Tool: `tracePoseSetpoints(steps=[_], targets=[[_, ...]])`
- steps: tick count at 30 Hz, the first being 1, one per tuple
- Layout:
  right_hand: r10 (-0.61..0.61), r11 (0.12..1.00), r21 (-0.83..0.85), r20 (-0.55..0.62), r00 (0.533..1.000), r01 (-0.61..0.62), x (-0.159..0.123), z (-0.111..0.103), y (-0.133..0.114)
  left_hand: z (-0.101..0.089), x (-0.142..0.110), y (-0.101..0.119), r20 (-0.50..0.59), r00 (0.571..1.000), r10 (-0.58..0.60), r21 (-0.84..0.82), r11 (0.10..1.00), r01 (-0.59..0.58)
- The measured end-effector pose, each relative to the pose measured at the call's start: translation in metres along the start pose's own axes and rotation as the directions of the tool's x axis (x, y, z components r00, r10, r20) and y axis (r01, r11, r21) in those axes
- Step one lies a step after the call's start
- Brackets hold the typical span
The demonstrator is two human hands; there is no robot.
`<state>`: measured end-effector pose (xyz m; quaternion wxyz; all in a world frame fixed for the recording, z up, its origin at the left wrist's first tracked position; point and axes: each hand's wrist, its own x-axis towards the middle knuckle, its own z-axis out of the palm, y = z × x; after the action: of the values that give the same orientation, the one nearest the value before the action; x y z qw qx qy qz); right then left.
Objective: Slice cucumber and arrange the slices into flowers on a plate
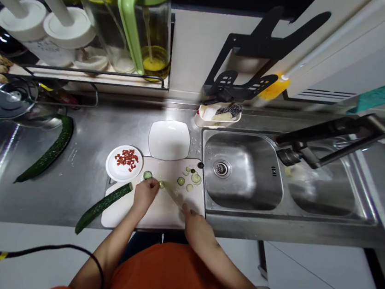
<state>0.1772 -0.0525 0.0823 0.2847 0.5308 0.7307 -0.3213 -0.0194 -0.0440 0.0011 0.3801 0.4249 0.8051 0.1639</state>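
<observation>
My left hand [145, 196] is closed in a pinch over the white cutting board [118, 212]. Its fingertips grip the edge of a small cucumber slice [162, 184]. A knife [173, 195] is in my right hand [197, 227], its blade slanting up and left to that slice. Another cucumber piece [147, 175] lies just above my left hand. Several thin cucumber slices [181, 181] and dark end bits are scattered on the right of the board. A long cut cucumber [104, 206] rests diagonally across the board's left edge, beside my left wrist.
A round white plate [109, 168] with chopped red bits and a square white plate [169, 139] stand behind the board. A whole cucumber [47, 158] lies at left. The double sink [241, 205] and faucet [333, 132] are at right. Bottles [156, 33] fill a rack.
</observation>
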Motion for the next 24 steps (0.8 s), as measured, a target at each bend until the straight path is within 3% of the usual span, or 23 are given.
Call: tracePoseSetpoints(steps=[17, 24], targets=[[0.001, 1.0, 0.014, -0.001, 1.0, -0.001, 0.007, 0.001, -0.012, 0.0, 0.005, -0.001, 0.016, 1.0, -0.009, 0.029, 1.0, 0.009], [0.057, 0.997, 0.039, 0.079, 0.995, -0.06, 0.005, -0.012, -0.023, 0.001, 0.006, -0.002, 0.024, 0.999, -0.029, 0.043, 0.999, 0.028]])
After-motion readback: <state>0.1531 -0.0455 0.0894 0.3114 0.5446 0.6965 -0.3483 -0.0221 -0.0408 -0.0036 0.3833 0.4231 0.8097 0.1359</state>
